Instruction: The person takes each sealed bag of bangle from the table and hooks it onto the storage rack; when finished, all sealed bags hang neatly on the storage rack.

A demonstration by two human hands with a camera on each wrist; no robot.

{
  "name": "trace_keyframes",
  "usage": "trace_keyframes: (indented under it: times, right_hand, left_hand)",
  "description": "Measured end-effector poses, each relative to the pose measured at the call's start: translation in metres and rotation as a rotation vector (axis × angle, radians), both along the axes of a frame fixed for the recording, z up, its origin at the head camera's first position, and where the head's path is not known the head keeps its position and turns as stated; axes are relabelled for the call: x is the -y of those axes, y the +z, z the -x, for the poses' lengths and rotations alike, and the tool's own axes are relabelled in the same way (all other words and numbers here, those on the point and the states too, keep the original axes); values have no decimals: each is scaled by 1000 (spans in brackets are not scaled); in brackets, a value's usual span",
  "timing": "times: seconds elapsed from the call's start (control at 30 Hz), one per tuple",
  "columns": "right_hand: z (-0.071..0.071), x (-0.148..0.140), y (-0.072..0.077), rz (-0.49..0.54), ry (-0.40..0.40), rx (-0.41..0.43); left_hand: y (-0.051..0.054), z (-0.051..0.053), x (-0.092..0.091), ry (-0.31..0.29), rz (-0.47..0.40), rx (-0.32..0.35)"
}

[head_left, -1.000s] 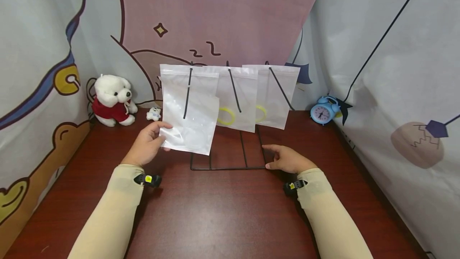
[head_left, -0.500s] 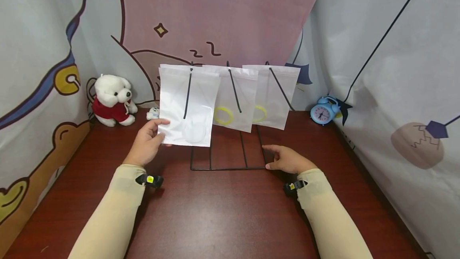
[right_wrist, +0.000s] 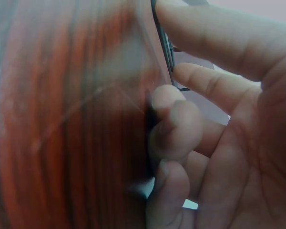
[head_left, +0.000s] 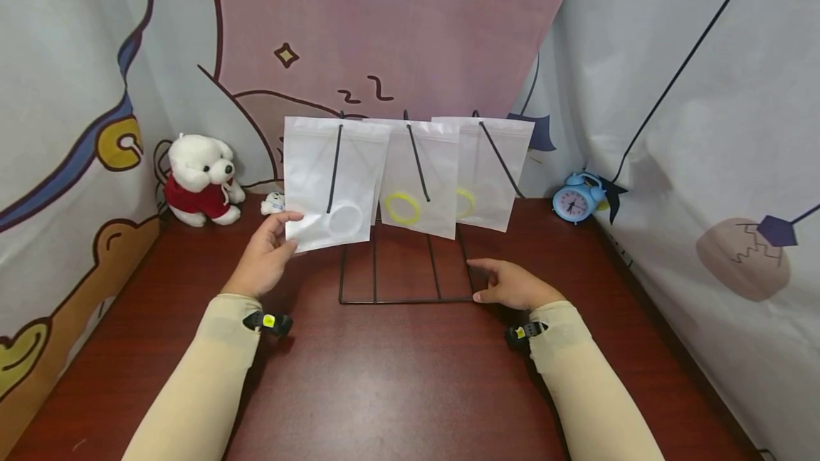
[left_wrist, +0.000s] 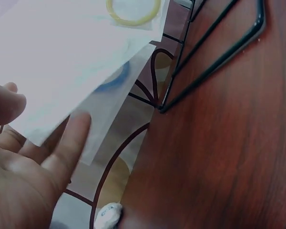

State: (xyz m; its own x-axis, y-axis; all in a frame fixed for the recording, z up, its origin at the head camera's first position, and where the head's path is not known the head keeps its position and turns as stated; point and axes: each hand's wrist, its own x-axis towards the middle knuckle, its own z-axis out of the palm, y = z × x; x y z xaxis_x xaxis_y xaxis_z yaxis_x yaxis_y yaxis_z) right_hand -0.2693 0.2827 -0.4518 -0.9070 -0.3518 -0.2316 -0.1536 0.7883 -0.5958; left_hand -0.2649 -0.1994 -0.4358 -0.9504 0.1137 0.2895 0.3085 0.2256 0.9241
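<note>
Three hooks of a black wire display rack (head_left: 406,301) carry white zip-lock bags in a row. At its lower left corner, my left hand (head_left: 261,255) pinches the front bag (head_left: 314,169) on the left hook; a pale ring shows through it. The left wrist view shows a second bag (left_wrist: 117,100) behind it with a blue ring (left_wrist: 115,80) inside. Yellow rings show in the middle bag (head_left: 419,169) and the right bag (head_left: 490,169). My right hand (head_left: 512,283) holds the right side of the rack's base between thumb and forefinger, other fingers curled.
A white plush dog (head_left: 201,180) in a red top sits at the back left, with a tiny white toy (head_left: 273,203) beside it. A blue alarm clock (head_left: 574,199) stands at the back right. Printed cloth walls enclose the dark red table (head_left: 397,390).
The front left bag's lower edge has risen with my left hand's pinch, and the bag behind it now shows at its right. My right hand stays on the rack.
</note>
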Motion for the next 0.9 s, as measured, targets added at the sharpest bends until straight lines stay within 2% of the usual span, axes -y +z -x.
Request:
trace_keyframes:
  times: [0.13, 0.43, 0.73, 0.9]
  right_hand:
    - [-1, 0, -1, 0, 0, 0]
    - [-1, 0, -4, 4, -2, 5]
    - [-2, 2, -7, 10, -12, 14]
    - [-3, 2, -8, 16, -5, 12]
  left_hand:
    - [-3, 3, 2, -28, 2, 38]
    - [-11, 5, 9, -12, 88, 69]
    - [-18, 6, 15, -27, 106, 110]
    - [-22, 5, 19, -12, 92, 130]
